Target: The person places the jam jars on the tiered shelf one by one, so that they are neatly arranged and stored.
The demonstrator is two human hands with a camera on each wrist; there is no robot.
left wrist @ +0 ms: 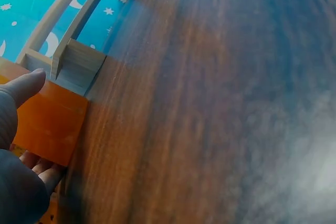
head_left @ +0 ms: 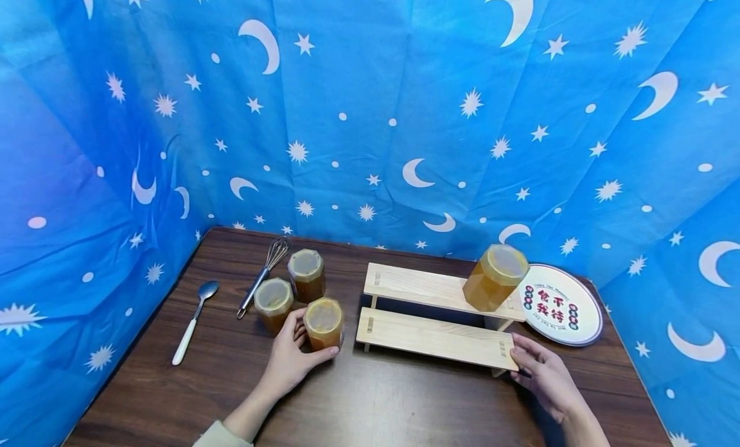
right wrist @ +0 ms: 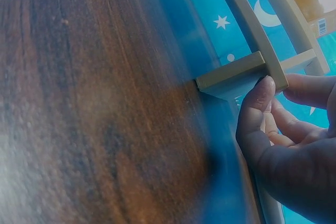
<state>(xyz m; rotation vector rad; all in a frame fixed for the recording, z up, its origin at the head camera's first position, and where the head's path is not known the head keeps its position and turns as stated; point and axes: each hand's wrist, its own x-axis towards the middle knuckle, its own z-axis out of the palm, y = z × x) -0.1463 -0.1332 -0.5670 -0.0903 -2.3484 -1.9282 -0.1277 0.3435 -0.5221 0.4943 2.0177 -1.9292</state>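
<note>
My left hand (head_left: 291, 357) grips the nearest amber jar (head_left: 324, 323) on the brown table (head_left: 370, 402), thumb and fingers curled round its sides; the wrist view shows the same jar (left wrist: 50, 124) against my palm. Two more amber jars (head_left: 273, 302) (head_left: 306, 274) stand just behind it. A two-step wooden rack (head_left: 433, 338) sits at the middle. My right hand (head_left: 537, 370) holds the rack's lower right corner, the thumb (right wrist: 257, 103) pressed on its end piece (right wrist: 236, 74). A fourth, larger jar (head_left: 494, 277) stands on the upper step at the right.
A white-handled spoon (head_left: 193, 322) and a metal whisk (head_left: 263, 277) lie at the table's left back. A round printed plate (head_left: 557, 306) lies behind the rack on the right. A blue star-and-moon cloth (head_left: 370, 113) walls in the table.
</note>
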